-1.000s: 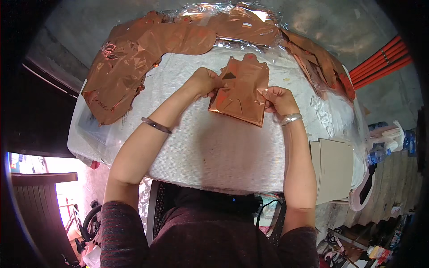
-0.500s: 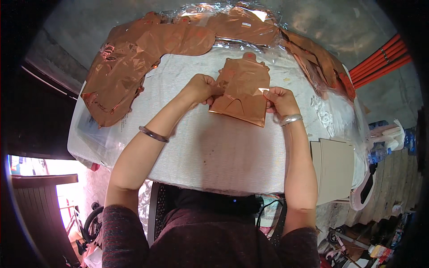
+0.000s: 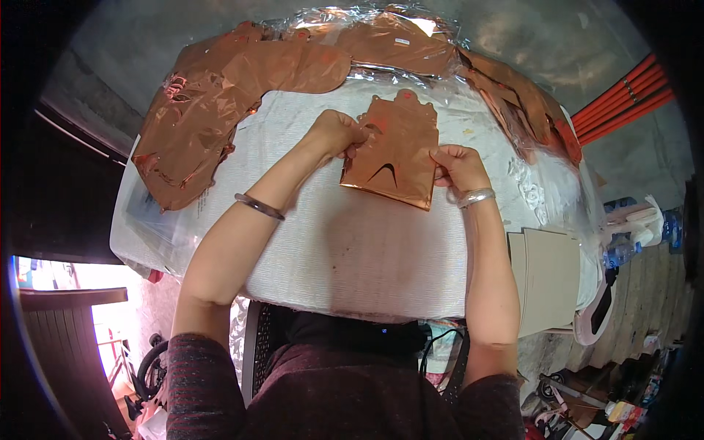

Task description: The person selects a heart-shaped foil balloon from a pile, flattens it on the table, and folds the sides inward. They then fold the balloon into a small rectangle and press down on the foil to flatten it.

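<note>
Nearest: the person's dark shirt (image 3: 337,381), at the near edge of a table with a white covering (image 3: 308,257). Near right, beige card sheets (image 3: 551,275) lie overlapping by the table edge. Dark bangle (image 3: 259,207) on left forearm; silver bangle (image 3: 477,197) at right wrist.

Mid-table: a flat copper-coloured foil piece (image 3: 407,154), slightly right of centre, folded edge near, small rounded tab far; a dark, bent, peak-shaped mark shows toward its near edge. Left hand (image 3: 339,136) clamped on its left side, thumb over the foil, other fingers curled and partly hidden. Right hand (image 3: 460,167) pinches its right edge, thumb and forefinger together on the foil.

Farther left, larger copper sheets (image 3: 194,128) spread in overlapping layers, creased and shiny. Right, crumpled clear plastic (image 3: 561,194); beyond it, a dark copper bundle (image 3: 517,95). Far edge: a copper stack (image 3: 396,48) amid clear wrap. Far right, beyond the table: red-orange tubes (image 3: 623,99), bundled.
</note>
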The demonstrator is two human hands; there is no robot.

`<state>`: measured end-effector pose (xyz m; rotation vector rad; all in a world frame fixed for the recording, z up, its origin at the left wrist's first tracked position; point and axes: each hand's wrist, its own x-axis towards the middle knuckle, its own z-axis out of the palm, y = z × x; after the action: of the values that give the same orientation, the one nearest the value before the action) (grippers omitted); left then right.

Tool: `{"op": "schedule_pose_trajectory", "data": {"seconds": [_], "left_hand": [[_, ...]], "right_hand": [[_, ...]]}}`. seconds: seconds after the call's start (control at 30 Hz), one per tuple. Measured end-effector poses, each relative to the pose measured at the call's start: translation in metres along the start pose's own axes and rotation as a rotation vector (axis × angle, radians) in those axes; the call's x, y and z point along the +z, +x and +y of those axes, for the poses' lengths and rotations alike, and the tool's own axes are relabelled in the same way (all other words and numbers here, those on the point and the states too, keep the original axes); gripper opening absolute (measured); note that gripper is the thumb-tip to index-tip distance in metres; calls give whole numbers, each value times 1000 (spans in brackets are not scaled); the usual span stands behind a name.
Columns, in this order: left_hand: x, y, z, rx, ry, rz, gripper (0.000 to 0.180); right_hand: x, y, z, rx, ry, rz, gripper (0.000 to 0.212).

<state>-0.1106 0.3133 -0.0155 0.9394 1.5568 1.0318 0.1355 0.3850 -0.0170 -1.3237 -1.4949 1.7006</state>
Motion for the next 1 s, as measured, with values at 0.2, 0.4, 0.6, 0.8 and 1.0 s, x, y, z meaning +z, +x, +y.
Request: {"op": "schedule_pose_trajectory", "data": {"seconds": [0.2, 0.4, 0.6, 0.8, 1.0], "left_hand": [[2, -1, -6, 31, -83, 35, 20], [5, -5, -6, 29, -45, 102, 14], [3, -7, 5, -12, -87, 72, 25], [0, 13, 14, -1, 74, 77, 25], [0, 25, 6, 108, 16, 133, 17]], "right_hand": [[0, -1, 1, -36, -32, 19, 14], [4, -5, -3, -41, -53, 39, 16], [0, -2, 2, -60, -55, 10, 16], [4, -3, 3, -56, -42, 17, 14], [5, -4, -1, -45, -71, 10, 12]]}}
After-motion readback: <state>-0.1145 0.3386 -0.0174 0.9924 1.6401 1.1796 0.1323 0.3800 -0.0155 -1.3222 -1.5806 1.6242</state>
